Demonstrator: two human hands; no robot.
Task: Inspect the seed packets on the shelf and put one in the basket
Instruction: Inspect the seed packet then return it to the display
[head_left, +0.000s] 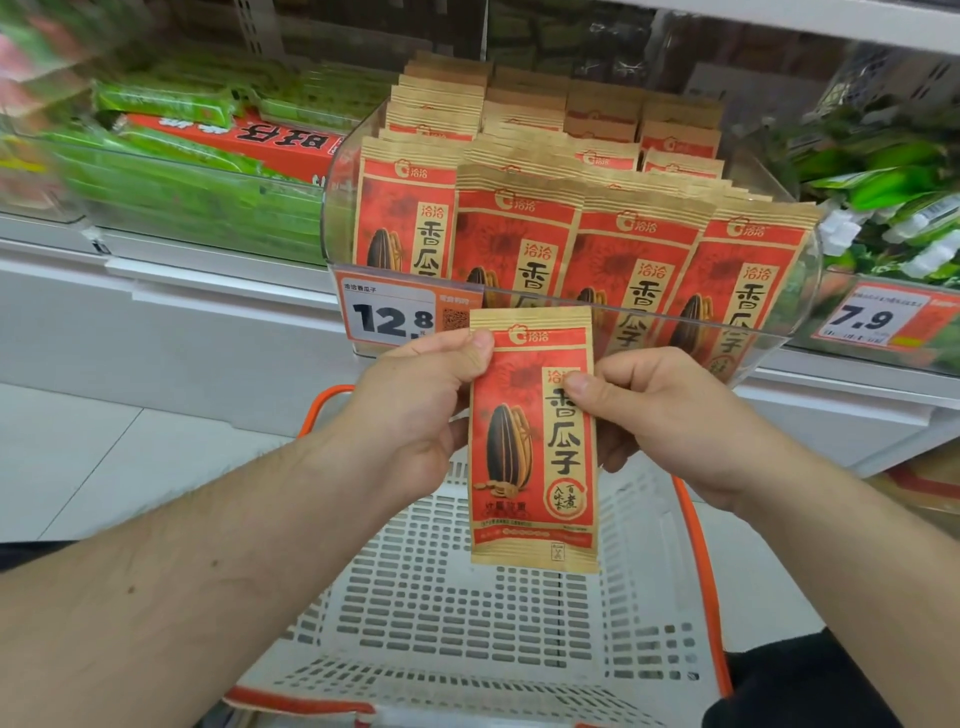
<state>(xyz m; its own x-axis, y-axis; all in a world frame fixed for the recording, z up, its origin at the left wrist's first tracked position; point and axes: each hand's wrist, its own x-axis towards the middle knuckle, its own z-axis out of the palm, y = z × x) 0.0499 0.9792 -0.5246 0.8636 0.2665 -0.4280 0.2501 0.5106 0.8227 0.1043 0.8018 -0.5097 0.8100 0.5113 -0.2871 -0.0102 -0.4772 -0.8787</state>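
Observation:
A red and tan sunflower seed packet (535, 452) hangs upright in front of me, its printed face toward the camera. My left hand (415, 410) pinches its upper left edge with the thumb on the front. My right hand (670, 415) pinches the upper right edge the same way. Directly below the packet sits a white slotted basket (467, 613) with orange handles; nothing is visible inside it. Behind my hands, several more identical seed packets (587, 244) stand in rows inside a clear plastic bin (800, 317) on the shelf.
A price tag reading 12.8 (395, 314) is clipped to the bin's front, and another reading 7.9 (872, 319) sits to the right. Green snack packs (187, 150) fill the bin at left, more green packs (893, 182) at right. White shelf base and tiled floor lie below.

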